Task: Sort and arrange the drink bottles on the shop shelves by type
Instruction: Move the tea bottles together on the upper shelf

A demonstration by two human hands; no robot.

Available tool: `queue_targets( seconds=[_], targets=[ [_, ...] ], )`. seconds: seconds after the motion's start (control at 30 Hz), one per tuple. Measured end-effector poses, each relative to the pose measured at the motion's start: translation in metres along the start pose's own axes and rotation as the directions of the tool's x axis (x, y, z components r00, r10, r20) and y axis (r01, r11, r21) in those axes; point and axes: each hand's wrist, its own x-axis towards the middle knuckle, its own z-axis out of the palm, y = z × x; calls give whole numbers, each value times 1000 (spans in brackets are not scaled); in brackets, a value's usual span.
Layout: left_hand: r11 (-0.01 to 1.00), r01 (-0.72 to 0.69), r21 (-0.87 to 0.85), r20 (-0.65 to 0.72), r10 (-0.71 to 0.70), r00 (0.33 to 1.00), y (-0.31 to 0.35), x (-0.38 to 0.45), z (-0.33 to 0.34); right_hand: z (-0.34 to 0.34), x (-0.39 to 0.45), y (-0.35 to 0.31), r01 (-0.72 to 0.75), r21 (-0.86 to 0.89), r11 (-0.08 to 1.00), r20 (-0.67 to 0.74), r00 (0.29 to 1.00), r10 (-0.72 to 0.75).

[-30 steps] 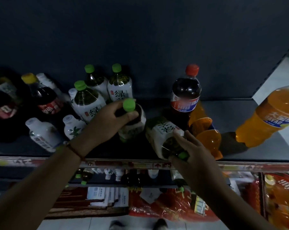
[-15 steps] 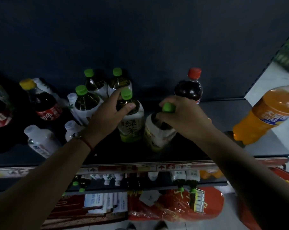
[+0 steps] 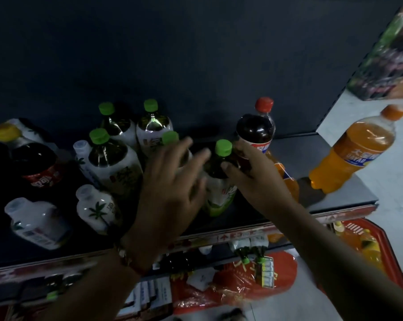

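On the dark shelf (image 3: 344, 200) stands a cluster of green-capped tea bottles (image 3: 112, 158). My right hand (image 3: 253, 179) grips the neck of one upright green tea bottle (image 3: 221, 181) at the cluster's right side. My left hand (image 3: 170, 191) hovers blurred with fingers spread in front of another green-capped bottle (image 3: 170, 138), holding nothing. A red-capped cola bottle (image 3: 256, 128) stands just behind my right hand. An orange soda bottle (image 3: 351, 151) stands at the shelf's right end.
White coconut-drink bottles (image 3: 96, 209) and a yellow-capped dark bottle (image 3: 34, 161) fill the left of the shelf. Another orange bottle (image 3: 286, 179) lies behind my right wrist. Lower shelves hold more bottles and red packages (image 3: 237, 281). A red basket (image 3: 367, 242) sits at lower right.
My left hand has let go of its green tea bottle and opened. My right hand has slid from the cap down to the neck of the now upright bottle.
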Motion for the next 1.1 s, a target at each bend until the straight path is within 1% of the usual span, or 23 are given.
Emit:
queue_targets(
  seconds=[0.07,0.13,0.2,0.27,0.33,0.4,0.47,0.53,0.6,0.7,0.77,0.83,0.9,0.93,0.97,1.0,1.1],
  targets=[
    [995,-81,-64,117,88,989,31,-11,10,-12,-16,16,5,-86,996,-44,999,-9],
    [983,-157,-100,212,175,962,59,-17,34,-27,-34,41,-39,-180,983,-93,995,22],
    [977,-188,-104,279,210,937,82,-17,66,-45,-53,73,-107,-244,964,-161,985,69],
    [977,-205,-56,349,211,913,99,-12,106,-73,-64,99,-183,-275,944,-259,959,110],
    [976,-217,6,435,193,880,110,-9,148,-109,-66,116,-174,-345,922,-358,933,43],
    [980,-194,45,487,148,861,119,-7,183,-149,-61,126,-120,-440,890,-416,906,-84],
    [984,-165,67,503,110,857,127,-4,208,-185,-48,133,-71,-510,857,-431,884,-183],
    [983,-156,92,501,89,861,135,0,221,-212,-32,140,-32,-528,849,-416,881,-225],
    [987,-120,105,483,55,874,142,5,227,-227,-18,149,23,-480,877,-365,903,-224],
    [990,-70,118,485,4,875,151,10,224,-234,-4,159,85,-343,936,-265,947,-183],
    [994,-49,102,485,-7,874,157,15,216,-233,-2,165,118,-324,939,-252,946,-206],
    [998,-5,70,455,-28,890,163,23,203,-231,0,170,143,-295,945,-262,938,-225],
    [996,91,-12,401,-78,913,172,37,184,-231,2,174,150,-259,954,-266,938,-220],
    [981,181,-77,384,-138,913,177,45,173,-230,2,175,154,-247,957,-266,938,-220],
    [955,268,-130,393,-199,898,182,55,161,-230,3,177,159,-241,957,-267,938,-223],
    [936,315,-159,398,-231,888,187,64,150,-230,3,178,161,-239,958,-268,937,-224],
    [923,347,-164,376,-266,888,201,93,123,-229,3,180,162,-232,959,-271,936,-224]
  ],
)
